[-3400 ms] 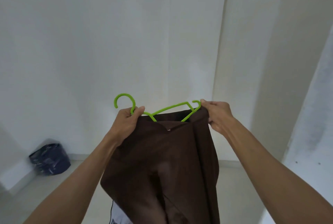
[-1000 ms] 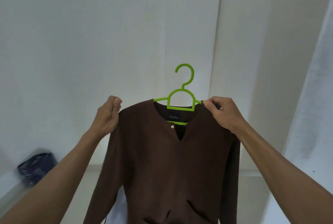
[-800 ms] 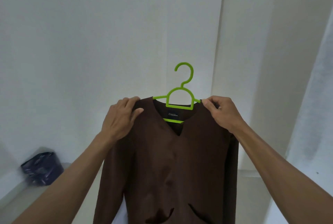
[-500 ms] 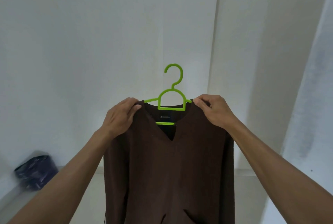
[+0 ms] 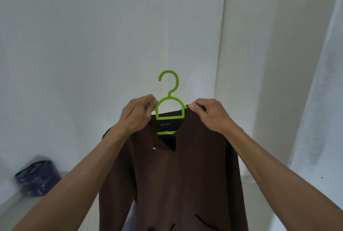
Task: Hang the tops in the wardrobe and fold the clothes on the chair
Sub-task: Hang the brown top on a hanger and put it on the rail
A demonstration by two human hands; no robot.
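Both arms were stretched out in front, raised toward the wall, and the brown top [image 5: 178, 178] hung between them on the green hanger [image 5: 170, 109]. The left hand [image 5: 136, 114] sat at about ten o'clock from the neckline, back of the hand to the camera, fingers curled over the left shoulder of the top and pinching fabric and hanger arm together right by the loop. The right hand [image 5: 209, 114], at about two o'clock from the neckline, did the same on the other shoulder: thumb tip pressed down on the cloth at the hanger's right end, fingers folded round behind. Both grips were clamped tight on the garment.

The hanger's hook stood upright at twelve o'clock, its open end facing left, free in the air. The top faced the camera with its V-slit neck open, a small label showing inside the collar, sleeves dropping straight down and two pocket openings near the bottom edge.

Behind it all was a plain white wall [image 5: 92, 45] with a corner and a pillar off at two o'clock. Down at eight o'clock a dark blue bag [image 5: 38, 179] sat on the pale floor [image 5: 11, 208] against the wall.
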